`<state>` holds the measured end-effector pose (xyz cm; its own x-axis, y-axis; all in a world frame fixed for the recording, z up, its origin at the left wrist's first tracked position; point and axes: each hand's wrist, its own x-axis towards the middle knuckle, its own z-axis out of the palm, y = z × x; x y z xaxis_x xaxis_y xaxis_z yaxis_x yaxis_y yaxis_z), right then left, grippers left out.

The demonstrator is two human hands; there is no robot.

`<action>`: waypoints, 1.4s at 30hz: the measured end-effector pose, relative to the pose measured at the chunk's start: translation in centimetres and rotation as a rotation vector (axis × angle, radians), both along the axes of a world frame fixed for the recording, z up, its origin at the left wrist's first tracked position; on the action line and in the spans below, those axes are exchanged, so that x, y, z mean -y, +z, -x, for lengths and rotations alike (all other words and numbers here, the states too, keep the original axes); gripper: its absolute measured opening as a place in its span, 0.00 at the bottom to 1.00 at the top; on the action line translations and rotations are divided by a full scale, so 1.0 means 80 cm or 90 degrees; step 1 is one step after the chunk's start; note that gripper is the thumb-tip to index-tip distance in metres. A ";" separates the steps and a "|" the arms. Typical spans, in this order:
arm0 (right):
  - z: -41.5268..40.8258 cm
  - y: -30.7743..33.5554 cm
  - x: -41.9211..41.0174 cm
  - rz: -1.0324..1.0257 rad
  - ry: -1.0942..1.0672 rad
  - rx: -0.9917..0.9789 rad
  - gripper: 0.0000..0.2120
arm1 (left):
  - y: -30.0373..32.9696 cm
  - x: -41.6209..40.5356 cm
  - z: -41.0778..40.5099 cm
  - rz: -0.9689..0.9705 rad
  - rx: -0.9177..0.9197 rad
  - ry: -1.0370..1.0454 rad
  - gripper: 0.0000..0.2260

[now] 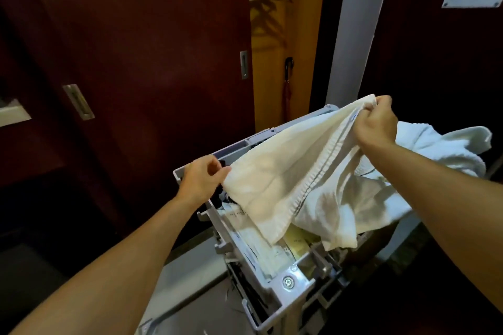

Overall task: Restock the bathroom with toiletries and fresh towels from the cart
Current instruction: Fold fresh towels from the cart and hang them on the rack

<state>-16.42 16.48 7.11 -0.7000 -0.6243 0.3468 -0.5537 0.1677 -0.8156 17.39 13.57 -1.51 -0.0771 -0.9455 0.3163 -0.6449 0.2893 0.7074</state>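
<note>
A cream white towel (288,177) is stretched out above the grey cart (275,277). My left hand (202,178) pinches its lower left corner near the cart's far left rim. My right hand (377,124) grips the upper right corner, raised higher. The towel's lower part hangs down into the cart's top tray. More white towels (446,144) lie bunched on the cart behind my right forearm.
Papers and yellow packets (296,242) lie in the cart's tray under the towel. Dark red sliding doors with metal recessed handles (79,102) stand to the left. A grey door frame post (353,35) rises behind the cart, with an umbrella (288,79) in the gap.
</note>
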 end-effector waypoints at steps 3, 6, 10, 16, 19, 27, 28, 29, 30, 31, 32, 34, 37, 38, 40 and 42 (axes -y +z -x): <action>0.000 0.000 0.005 -0.005 -0.008 -0.015 0.12 | -0.006 -0.027 0.025 -0.045 0.128 -0.160 0.20; 0.000 -0.002 0.009 -0.007 -0.022 -0.025 0.13 | -0.028 -0.044 0.048 0.059 0.279 -0.227 0.19; 0.012 -0.010 0.008 -0.022 -0.057 -0.026 0.13 | -0.042 -0.035 0.046 0.053 0.054 -0.022 0.15; 0.013 -0.022 0.010 -0.045 -0.075 -0.031 0.13 | -0.029 -0.036 0.046 0.122 0.132 -0.047 0.14; 0.005 -0.019 0.012 -0.041 -0.064 -0.032 0.14 | -0.056 -0.061 0.075 0.241 0.436 -0.305 0.07; 0.001 -0.013 0.008 -0.020 -0.025 -0.057 0.11 | -0.061 -0.072 0.114 0.073 0.591 -0.282 0.15; 0.001 -0.012 0.006 -0.020 -0.023 -0.059 0.11 | -0.060 -0.074 0.114 0.066 0.608 -0.277 0.18; 0.001 -0.011 0.005 -0.021 -0.022 -0.059 0.11 | -0.061 -0.075 0.114 0.061 0.624 -0.271 0.22; 0.002 -0.010 0.004 -0.021 -0.020 -0.059 0.11 | -0.062 -0.077 0.114 0.061 0.639 -0.261 0.24; 0.001 -0.010 0.002 -0.020 -0.018 -0.059 0.11 | -0.064 -0.078 0.113 0.063 0.652 -0.245 0.26; 0.001 -0.009 0.001 -0.020 -0.016 -0.061 0.11 | -0.066 -0.079 0.111 0.066 0.657 -0.226 0.27; 0.001 -0.009 -0.003 -0.022 -0.013 -0.064 0.11 | -0.070 -0.081 0.107 0.072 0.645 -0.193 0.25; 0.001 -0.009 -0.007 -0.020 -0.012 -0.062 0.11 | -0.076 -0.081 0.093 0.091 0.605 -0.197 0.24; 0.001 -0.009 -0.008 -0.019 -0.013 -0.062 0.11 | -0.077 -0.080 0.086 0.092 0.592 -0.204 0.25; 0.002 -0.009 -0.010 -0.020 -0.014 -0.065 0.11 | -0.078 -0.080 0.070 0.084 0.567 -0.206 0.26; 0.000 -0.008 -0.011 -0.019 -0.014 -0.064 0.11 | -0.076 -0.080 0.058 0.075 0.549 -0.202 0.23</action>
